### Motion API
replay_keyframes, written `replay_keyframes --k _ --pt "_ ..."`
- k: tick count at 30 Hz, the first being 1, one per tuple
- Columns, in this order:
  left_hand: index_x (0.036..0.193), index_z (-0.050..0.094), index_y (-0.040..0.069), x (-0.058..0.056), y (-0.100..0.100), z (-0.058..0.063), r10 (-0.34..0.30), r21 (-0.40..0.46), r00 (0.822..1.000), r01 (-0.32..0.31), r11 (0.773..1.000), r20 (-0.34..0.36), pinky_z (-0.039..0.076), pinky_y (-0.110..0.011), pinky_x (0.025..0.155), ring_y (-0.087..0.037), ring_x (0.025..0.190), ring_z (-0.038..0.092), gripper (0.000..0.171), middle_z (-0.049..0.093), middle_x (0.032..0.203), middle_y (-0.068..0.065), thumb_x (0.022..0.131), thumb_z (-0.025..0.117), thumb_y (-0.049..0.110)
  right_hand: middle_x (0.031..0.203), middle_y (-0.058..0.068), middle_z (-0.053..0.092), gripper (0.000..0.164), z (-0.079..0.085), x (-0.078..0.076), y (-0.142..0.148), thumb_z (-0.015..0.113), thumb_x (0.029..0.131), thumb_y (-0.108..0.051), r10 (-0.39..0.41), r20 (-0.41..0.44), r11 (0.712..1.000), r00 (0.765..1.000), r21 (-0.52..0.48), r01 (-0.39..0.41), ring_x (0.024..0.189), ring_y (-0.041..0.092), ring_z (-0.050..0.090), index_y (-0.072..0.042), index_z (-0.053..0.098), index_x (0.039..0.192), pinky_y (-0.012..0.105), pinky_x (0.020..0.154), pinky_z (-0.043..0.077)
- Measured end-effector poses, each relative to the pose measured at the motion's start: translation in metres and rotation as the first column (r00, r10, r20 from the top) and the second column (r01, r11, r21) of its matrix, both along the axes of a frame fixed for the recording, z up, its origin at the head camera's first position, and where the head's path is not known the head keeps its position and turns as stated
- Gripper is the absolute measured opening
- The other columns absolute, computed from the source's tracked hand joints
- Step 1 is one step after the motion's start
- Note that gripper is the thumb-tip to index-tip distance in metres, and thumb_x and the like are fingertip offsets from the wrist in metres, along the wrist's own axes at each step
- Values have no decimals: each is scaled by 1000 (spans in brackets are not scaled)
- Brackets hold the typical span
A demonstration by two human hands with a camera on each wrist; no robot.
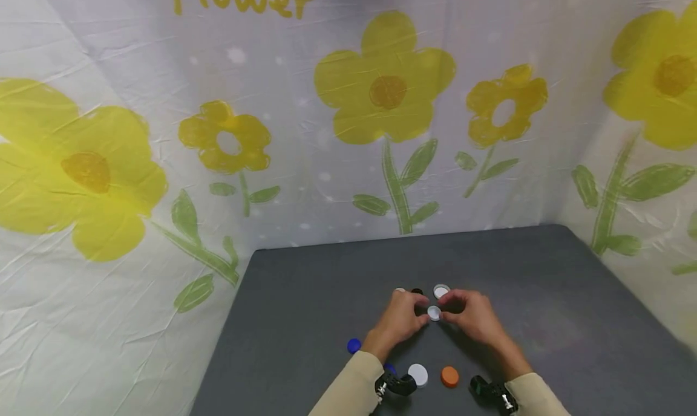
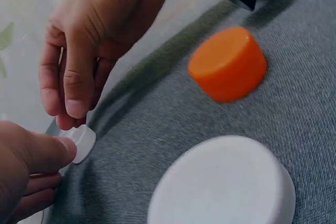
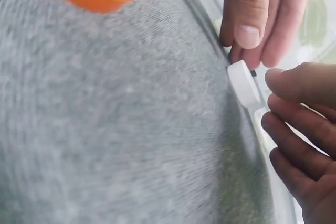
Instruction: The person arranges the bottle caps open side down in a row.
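A small white bottle cap (image 1: 434, 312) lies hollow side up on the dark grey table, between my two hands. My left hand (image 1: 402, 317) is on its left, with the thumb tip at the cap's edge in the left wrist view. From the other side my right hand (image 1: 479, 320) comes close, its fingers loosely bent. In the right wrist view a narrow gap shows between the right thumb (image 3: 294, 82) and the white cap (image 3: 243, 83). Neither hand visibly grips it. Just behind are a larger white cap (image 1: 441, 291) and a dark cap (image 1: 417, 291), partly covered by the left hand.
Nearer me lie a large white cap (image 1: 418, 375), an orange cap (image 1: 449, 377) and a blue cap (image 1: 354, 345). My left wrist partly hides another blue cap (image 1: 389, 368). Behind the table (image 1: 305, 295) hangs a cloth (image 1: 305, 192) printed with yellow flowers.
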State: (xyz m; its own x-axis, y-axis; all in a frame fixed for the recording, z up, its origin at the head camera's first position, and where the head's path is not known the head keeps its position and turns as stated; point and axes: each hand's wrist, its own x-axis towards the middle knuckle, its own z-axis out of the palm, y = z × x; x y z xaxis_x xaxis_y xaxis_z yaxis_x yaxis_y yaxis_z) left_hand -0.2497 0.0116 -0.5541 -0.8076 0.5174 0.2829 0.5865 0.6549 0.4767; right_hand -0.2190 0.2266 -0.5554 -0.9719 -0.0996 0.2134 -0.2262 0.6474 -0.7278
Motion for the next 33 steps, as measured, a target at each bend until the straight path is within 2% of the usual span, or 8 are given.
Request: replay_keyframes --k 7,11,17,21,26,30,33 --pt "117 86 15 5 6 1 49 -75 999 -48 996 8 59 -29 92 -20 98 70 27 85 108 2 90 91 20 98 -5 82 23 -5 1 -1 95 83 -10 -19 27 1000 999 25 19 94 16 75 -18 82 100 36 86 59" --pt "114 87 17 5 8 -2 50 -107 999 -52 993 -21 59 -28 90 -17 96 71 24 85 107 5 91 91 20 97 -7 81 23 -7 2 -2 94 82 -8 -25 22 999 999 40 24 94 15 74 -18 82 100 36 85 58" --pt "108 88 17 3 11 -7 47 -92 996 -54 994 -76 61 -25 86 -11 94 77 20 85 100 6 89 92 16 93 -7 80 22 -7 2 -5 94 81 -8 -18 -14 998 1000 62 19 90 15 72 -18 82 96 35 81 56" --pt "107 88 17 3 11 -7 50 -75 995 -57 996 -85 60 -24 86 -12 93 77 19 85 100 6 88 92 16 92 -7 80 22 -6 2 -6 94 81 -8 -21 -28 997 999 67 23 89 14 71 -18 81 95 35 81 56" --pt "107 88 16 6 6 1 34 -15 996 -35 999 -86 56 -22 85 -13 93 74 18 85 99 6 89 91 16 94 -6 80 20 -1 4 -7 93 84 -8 -25 -29 999 999 43 27 91 17 74 -19 81 96 37 82 59" --pt "107 87 13 6 2 14 16 79 998 -11 997 -63 57 -18 87 -7 96 76 17 86 102 4 90 90 12 97 -2 82 18 9 7 -8 92 87 -8 -32 -65 999 997 -7 32 99 26 79 -18 81 97 48 87 64" --pt "109 87 11 9 -1 26 14 141 1000 -10 990 -27 60 -18 89 -8 99 78 17 86 105 2 92 88 10 101 1 83 16 20 10 -9 91 89 -9 -36 -92 999 995 -36 33 106 31 80 -17 81 99 57 95 63"
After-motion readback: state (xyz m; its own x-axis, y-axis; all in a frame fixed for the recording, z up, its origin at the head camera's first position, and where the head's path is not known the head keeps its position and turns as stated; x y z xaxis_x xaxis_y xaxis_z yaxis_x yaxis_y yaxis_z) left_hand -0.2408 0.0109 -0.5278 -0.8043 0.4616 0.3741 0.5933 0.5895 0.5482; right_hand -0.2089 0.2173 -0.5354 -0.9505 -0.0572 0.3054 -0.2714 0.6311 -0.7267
